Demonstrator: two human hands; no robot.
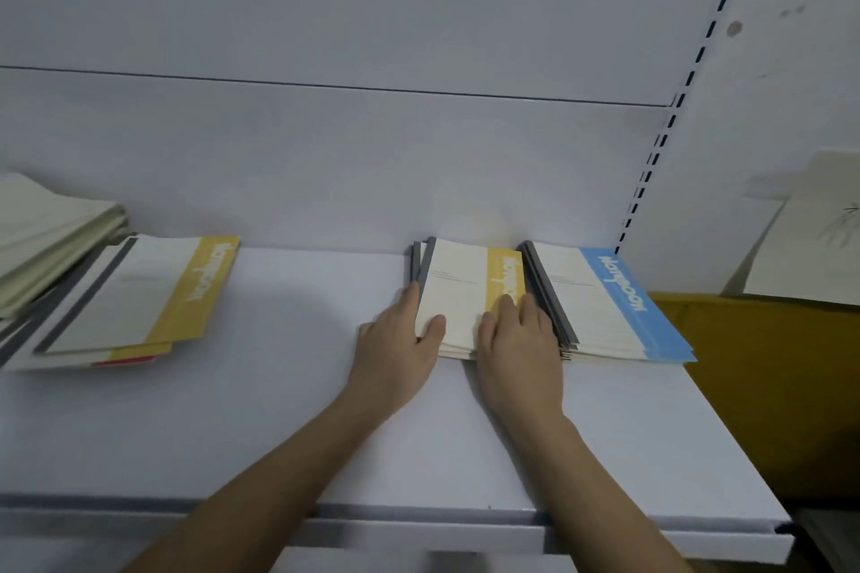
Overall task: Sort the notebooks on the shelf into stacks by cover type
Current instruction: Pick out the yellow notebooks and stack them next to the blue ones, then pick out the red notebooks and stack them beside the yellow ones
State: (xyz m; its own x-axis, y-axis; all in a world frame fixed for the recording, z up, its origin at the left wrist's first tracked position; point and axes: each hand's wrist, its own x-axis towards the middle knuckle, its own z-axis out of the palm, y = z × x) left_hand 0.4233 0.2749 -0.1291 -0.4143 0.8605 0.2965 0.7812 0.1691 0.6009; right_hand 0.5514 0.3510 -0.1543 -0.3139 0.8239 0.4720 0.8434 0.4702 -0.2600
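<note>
- Shelf [465, 456]: white board with a bare front half; both forearms reach in over its front lip from below.
- Left hand [400, 340]: at the left edge of the yellow stack [470, 298], thumb laid on the top cover, fingers straight along the stack's left side; it presses, and does not curl around anything.
- Right hand [519, 340]: flat on the same stack's near right corner, fingers straight and together over the yellow band, just beside the blue stack [609, 302]; holding nothing.
- Step in hand (judged): squaring up the yellow stack. Its lower books jut out at the near edge and grey spines show staggered at the far left, so the pile is not yet flush.
- Blue stack: touching or nearly touching the yellow stack on its right, at the shelf's right end; it looks tidy.
- Mixed pile [125, 307]: well apart at the left, a yellow-banded notebook on top, a red edge showing beneath, grey-spined books fanned under it. It appears unsorted.
- Cream stack [51, 228]: far left, slumped, partly overlapping the mixed pile.
- Next move (judged): once the edges are aligned, a reach left to the mixed pile, lifting the top yellow book alone without dragging those beneath.
- Back panel [372, 154]: plain white; slotted upright [670, 126] at the right.
</note>
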